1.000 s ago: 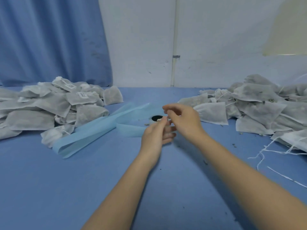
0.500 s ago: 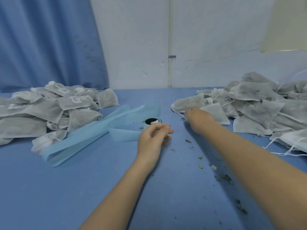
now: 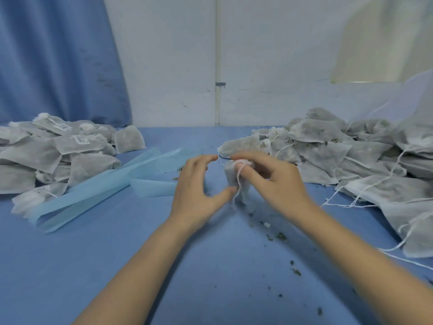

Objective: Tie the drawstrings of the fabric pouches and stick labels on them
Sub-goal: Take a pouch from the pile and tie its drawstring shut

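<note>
A grey fabric pouch [image 3: 236, 184] stands upright at the table's middle. My right hand [image 3: 269, 181] grips its gathered top, and the white drawstring [image 3: 239, 181] runs over the fingers. My left hand [image 3: 196, 186] is spread beside the pouch on its left, thumb tip near the string; whether it touches is blurred. A heap of pouches with loose strings [image 3: 351, 156] lies at the right. A heap of pouches bearing white labels [image 3: 54, 156] lies at the left.
Light blue strips of label backing paper [image 3: 112, 181] stretch across the blue table [image 3: 117, 266] left of my hands. Dark herb crumbs [image 3: 276, 235] are scattered near my right forearm. A blue curtain [image 3: 54, 59] and a white wall stand behind.
My right hand took a pouch from the right heap and brought it to the middle. My left hand opened and moved up beside it. The camera view shifted slightly.
</note>
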Motion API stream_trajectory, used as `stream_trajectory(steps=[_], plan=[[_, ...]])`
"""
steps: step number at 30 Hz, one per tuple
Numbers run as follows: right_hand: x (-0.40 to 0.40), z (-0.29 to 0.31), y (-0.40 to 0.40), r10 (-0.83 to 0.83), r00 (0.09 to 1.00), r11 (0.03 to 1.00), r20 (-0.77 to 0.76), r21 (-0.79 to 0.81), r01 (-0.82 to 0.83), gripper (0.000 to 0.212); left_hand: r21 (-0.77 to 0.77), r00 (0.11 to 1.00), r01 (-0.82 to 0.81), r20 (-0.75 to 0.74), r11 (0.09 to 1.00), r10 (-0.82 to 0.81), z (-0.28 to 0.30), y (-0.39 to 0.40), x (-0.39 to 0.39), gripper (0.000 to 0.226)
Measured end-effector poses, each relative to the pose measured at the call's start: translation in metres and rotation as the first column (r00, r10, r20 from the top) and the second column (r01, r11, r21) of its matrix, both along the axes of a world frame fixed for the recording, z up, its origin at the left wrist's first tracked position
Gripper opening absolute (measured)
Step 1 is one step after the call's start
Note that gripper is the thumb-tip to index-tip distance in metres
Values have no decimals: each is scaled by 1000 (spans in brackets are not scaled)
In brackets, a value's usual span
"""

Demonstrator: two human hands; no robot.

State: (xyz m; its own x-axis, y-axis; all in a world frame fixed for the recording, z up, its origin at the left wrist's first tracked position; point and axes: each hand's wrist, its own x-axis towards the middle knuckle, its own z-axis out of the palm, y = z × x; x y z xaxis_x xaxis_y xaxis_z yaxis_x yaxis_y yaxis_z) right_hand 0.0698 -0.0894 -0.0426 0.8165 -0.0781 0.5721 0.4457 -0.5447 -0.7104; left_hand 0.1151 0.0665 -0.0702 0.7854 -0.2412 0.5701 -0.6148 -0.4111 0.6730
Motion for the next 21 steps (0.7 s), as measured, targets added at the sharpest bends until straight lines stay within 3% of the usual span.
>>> stream_trajectory(steps=[2,4,7,10,13,18,21], plan=[[-14,0,7,147,989,974,-16,176,-141,19,115,992,58,102,992,-70,7,-1,-10,58],[-22,1,13,242,970,915,3,331,-229,18,111,981,108,148,988,-124,11,-5,-21,44],[-28,3,17,272,962,846,-2,478,-238,20,6,994,98,41,995,-98,13,-5,-32,42],[-27,2,15,257,965,815,-53,549,-187,22,157,992,0,122,988,-19,15,-3,-33,43],[-25,-3,13,209,972,855,-111,503,-126,25,348,967,-174,237,921,93,18,-2,-32,47],[-22,-10,16,263,948,857,-178,494,-144,22,134,998,57,-31,989,-53,18,-10,-32,46],[-20,-10,17,277,944,807,-179,576,-127,21,179,997,61,-65,982,-50,17,-12,-31,42]])
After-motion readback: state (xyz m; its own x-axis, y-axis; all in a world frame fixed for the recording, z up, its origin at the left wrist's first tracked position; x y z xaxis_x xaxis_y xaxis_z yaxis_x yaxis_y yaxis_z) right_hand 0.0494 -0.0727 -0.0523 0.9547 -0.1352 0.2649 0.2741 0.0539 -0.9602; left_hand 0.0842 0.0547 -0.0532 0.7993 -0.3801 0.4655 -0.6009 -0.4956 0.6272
